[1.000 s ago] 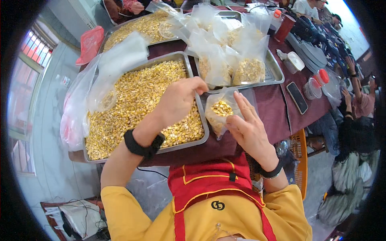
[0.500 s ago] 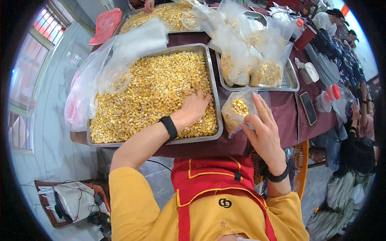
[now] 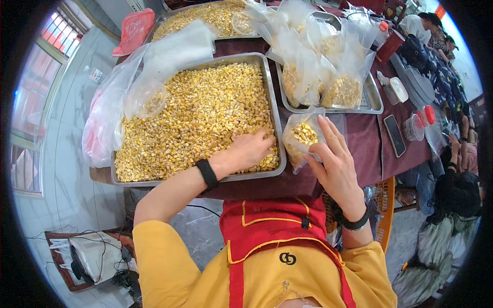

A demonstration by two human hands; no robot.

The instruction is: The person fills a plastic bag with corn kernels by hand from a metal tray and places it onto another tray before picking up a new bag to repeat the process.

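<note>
A large metal tray [image 3: 282, 128] lies in front of me, heaped with yellow corn kernels [image 3: 205, 113]. My left hand [image 3: 250, 150] is down in the kernels by the tray's right side, its fingers curled around some of them; the fingertips are partly hidden. Just right of that tray, a clear plastic bag [image 3: 297, 149] stands upright on the cloth with its mouth spread and kernels inside. My right hand [image 3: 333, 161] holds the bag's right edge, thumb low against its side and the longer fingers stretched along the rim.
Behind the bag, a second metal tray [image 3: 377, 105] carries several filled plastic bags [image 3: 341, 92]. A phone [image 3: 394, 136], a red-lidded jar [image 3: 416, 127] and a white tub [image 3: 398, 91] sit at the right. Loose plastic bags [image 3: 110, 113] drape over the corn tray's left side. Another corn tray [image 3: 205, 20] is farther back.
My left hand has moved slightly nearer to me and its fingers have closed in the kernels. My right hand stays at the bag. Another person's hand at the far tray is out of sight.
</note>
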